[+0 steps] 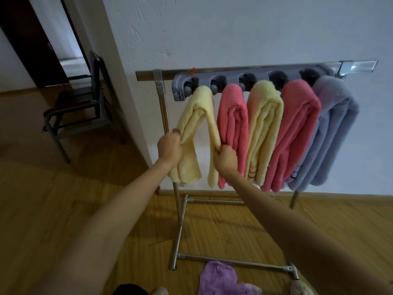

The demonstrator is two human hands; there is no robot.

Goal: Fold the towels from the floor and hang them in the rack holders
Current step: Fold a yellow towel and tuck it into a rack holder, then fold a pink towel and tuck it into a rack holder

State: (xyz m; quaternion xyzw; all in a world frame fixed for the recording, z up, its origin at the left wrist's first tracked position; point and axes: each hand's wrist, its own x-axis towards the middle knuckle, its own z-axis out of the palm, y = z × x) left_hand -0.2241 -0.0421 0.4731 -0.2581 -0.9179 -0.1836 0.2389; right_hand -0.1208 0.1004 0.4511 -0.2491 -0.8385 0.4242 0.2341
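Observation:
A grey holder strip (225,78) runs along the top bar of a metal rack (180,211). Several folded towels hang from it. The leftmost is a pale yellow towel (200,107); my left hand (170,146) grips its left hanging half and my right hand (225,155) grips its right half. To the right hang a pink towel (232,124), a second yellow towel (264,124), another pink towel (297,128) and a blue-grey towel (333,133). A purple towel (221,278) lies crumpled on the floor by the rack's front foot.
The rack stands against a white wall on a wooden floor (63,209). A dark metal chair (80,107) sits to the left beside an open doorway. The rack's front base bar (234,261) crosses the floor just beyond the purple towel.

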